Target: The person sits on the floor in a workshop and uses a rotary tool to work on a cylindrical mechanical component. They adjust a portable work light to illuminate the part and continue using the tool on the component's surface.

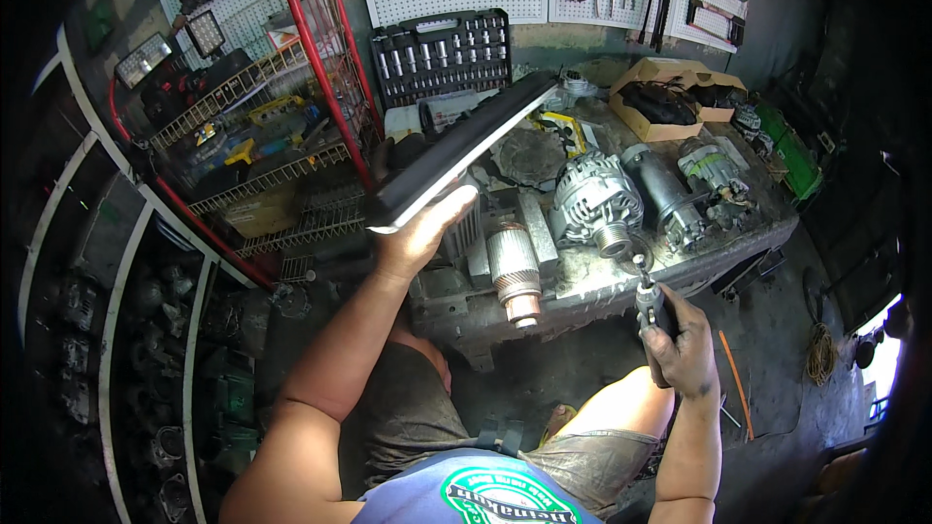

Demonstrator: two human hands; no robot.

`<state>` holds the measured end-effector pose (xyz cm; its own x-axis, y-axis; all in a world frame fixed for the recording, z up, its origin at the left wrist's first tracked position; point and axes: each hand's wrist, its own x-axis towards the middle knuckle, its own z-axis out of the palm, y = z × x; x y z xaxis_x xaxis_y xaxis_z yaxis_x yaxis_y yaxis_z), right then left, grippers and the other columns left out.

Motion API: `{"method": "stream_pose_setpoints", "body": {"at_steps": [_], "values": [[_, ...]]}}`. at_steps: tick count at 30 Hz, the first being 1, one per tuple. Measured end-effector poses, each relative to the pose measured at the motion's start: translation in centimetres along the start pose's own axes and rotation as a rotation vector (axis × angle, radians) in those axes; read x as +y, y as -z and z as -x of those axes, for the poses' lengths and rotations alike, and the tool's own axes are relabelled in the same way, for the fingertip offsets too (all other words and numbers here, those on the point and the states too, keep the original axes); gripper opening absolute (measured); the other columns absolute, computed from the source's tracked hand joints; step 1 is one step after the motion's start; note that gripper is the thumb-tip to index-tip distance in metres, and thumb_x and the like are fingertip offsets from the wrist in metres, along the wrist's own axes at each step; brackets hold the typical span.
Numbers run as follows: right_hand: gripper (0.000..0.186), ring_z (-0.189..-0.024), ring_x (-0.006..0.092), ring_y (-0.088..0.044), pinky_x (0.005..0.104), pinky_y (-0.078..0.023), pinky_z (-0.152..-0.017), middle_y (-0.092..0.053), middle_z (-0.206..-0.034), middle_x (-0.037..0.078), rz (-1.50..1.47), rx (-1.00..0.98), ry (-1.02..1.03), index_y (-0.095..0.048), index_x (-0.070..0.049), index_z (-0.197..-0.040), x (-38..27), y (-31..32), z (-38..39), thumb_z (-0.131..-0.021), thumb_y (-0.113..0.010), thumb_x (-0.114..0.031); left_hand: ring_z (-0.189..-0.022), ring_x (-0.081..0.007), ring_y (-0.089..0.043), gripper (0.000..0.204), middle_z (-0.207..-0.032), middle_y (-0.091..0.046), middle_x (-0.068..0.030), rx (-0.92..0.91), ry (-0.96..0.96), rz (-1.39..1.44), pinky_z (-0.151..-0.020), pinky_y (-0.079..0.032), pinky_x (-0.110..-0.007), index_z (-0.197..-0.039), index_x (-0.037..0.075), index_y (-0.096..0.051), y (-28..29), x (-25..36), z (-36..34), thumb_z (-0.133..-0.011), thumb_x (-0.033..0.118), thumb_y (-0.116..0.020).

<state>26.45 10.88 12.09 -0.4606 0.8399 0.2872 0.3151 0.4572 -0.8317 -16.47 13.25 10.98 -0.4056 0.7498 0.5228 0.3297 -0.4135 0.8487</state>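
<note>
My left hand [427, 230] is raised over the bench's left part, closed round a long black bar lamp [466, 141]. The lamp slants up to the right, its lower edge glowing white. In my right hand [684, 344], at the bench's front edge, is a small grey hand-held rotary tool [649, 303]; a thin shank with a small tip points up from it. Just beyond that tip stands a silver alternator [597, 199] with its pulley facing me. Between my hands an armature [512, 267] with a copper commutator lies near metal blocks [536, 233].
Right of the alternator lie a grey starter motor [665, 194] and another motor unit [714, 170]. Behind are a cardboard box [655, 121] of dark parts and an open socket set [442, 56]. A red-framed wire rack [262, 126] stands left; a green crate [788, 150] sits right.
</note>
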Motion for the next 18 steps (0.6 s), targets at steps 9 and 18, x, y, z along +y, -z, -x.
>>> {"method": "stream_pose_setpoints", "body": {"at_steps": [9,18], "values": [[0.067,-0.105,0.0290,-0.072,0.0402,-0.055,-0.099,-0.075,-0.113,0.023,-0.047,-0.018,0.051,-0.062,0.011,-0.140,-1.4,-0.8,-1.4,-0.094,-0.078,-0.035,-0.106,-0.0185,-0.072,0.056,-0.121,-0.075,-0.0070,-0.234,-0.078,-0.229,-0.096,-0.059,-0.034,-0.133,0.001,-0.067,2.6,4.5,-1.1,-0.087,0.015,-0.093],[0.066,-0.087,0.0123,-0.060,0.0292,-0.050,-0.079,-0.067,-0.100,0.007,-0.200,0.040,0.001,-0.060,0.011,-0.143,0.6,-2.9,-1.6,-0.095,-0.078,-0.031,-0.118,-0.0246,-0.069,0.078,-0.128,-0.072,-0.0122,-0.067,-0.165,-0.473,-0.105,-0.054,-0.039,-0.142,0.002,-0.053,2.1,5.2,0.8,-0.082,0.024,-0.097]]}}
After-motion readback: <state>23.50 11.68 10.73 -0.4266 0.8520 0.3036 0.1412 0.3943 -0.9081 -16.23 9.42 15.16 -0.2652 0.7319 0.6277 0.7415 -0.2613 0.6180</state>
